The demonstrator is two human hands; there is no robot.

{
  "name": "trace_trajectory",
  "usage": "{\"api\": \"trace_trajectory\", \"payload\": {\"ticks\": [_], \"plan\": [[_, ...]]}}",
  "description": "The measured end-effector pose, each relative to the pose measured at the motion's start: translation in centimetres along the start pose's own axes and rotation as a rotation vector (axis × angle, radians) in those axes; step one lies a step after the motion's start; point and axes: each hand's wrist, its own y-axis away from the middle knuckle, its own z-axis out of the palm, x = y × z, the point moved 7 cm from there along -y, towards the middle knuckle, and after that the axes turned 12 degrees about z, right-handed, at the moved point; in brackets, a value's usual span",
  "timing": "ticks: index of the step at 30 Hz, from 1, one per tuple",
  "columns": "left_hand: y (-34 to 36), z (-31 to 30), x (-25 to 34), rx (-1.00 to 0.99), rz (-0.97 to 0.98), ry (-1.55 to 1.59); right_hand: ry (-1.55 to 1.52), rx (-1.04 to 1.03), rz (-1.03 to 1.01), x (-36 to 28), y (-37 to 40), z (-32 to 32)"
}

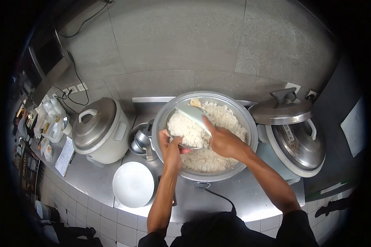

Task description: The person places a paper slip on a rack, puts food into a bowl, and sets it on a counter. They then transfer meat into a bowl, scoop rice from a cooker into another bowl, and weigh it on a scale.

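My left hand grips the side of a small metal bowl heaped with white rice. In my right hand is a pale green rice paddle, its blade lying over the top of the heaped rice. Both hands are above a large rice cooker with its lid off. Loose cooked rice fills much of the pot, with a yellowish patch at the back edge. The bowl hides part of the rice below.
A white plate lies left of the cooker, near metal cups in a container. Lidded cookers stand at left and right; a loose lid rests by the right one. Another person's legs show lower left.
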Motion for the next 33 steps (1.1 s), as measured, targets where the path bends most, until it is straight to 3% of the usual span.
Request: {"api": "trace_trajectory", "payload": {"ticks": [2,3,5,7,8,9,11,12,13,14,15,17,18,20,21,24,29,33], "plan": [[-0.3,0.0,0.4,0.024,0.022,0.028,0.045,-0.021,-0.165,0.1,0.8,-0.9],[0.1,-0.1,0.6,0.029,-0.009,0.054,-0.051,-0.137,-0.097,-0.3,2.2,-2.8],[0.7,-0.4,0.3,0.045,-0.049,0.078,-0.117,0.092,-0.199,1.0,0.6,-4.1],[0.4,0.1,0.4,0.059,-0.007,0.156,-0.053,-0.109,0.002,1.6,0.5,-0.9],[0.2,0.6,0.5,0.057,-0.003,0.164,0.04,-0.091,0.041,0.8,1.1,1.3],[0.4,0.8,0.9,0.086,0.006,0.158,0.096,0.011,-0.138,0.0,2.0,1.9],[0.7,0.8,0.8,0.113,0.002,0.147,-0.092,-0.069,-0.011,2.0,1.0,-0.2],[0.8,0.4,0.8,0.111,0.013,0.15,-0.134,0.029,-0.022,3.8,-0.2,-1.4],[1.1,-0.2,0.7,0.109,0.019,0.151,0.089,0.5,-0.341,8.3,-3.8,-1.1],[1.3,-0.3,1.5,0.107,0.017,0.14,0.126,0.643,-0.387,10.3,-4.2,-2.7],[1.4,-0.5,1.6,0.103,0.006,0.141,0.127,0.64,-0.376,11.1,-3.9,-3.9],[1.2,-1.6,2.3,0.125,0.057,0.057,0.179,0.433,-0.032,13.7,-4.3,-5.2],[1.1,-2.0,2.8,0.118,0.075,0.033,0.181,0.434,-0.027,13.6,-3.5,-5.5],[1.1,-2.8,3.2,0.128,0.075,0.018,0.026,0.204,0.092,13.9,-2.2,-4.1],[1.2,-3.1,3.5,0.138,0.077,-0.003,0.027,0.2,0.096,13.2,-1.2,-3.7],[1.6,-3.5,3.7,0.159,0.083,-0.012,-0.003,-0.134,0.122,10.3,1.3,-0.9],[1.9,-3.6,3.7,0.21,0.11,0.012,-0.222,-0.23,0.218,10.4,2.0,1.7],[1.4,-3.5,1.7,0.192,0.08,0.039,-0.723,-0.405,0.218,9.6,0.2,5.3]]}}
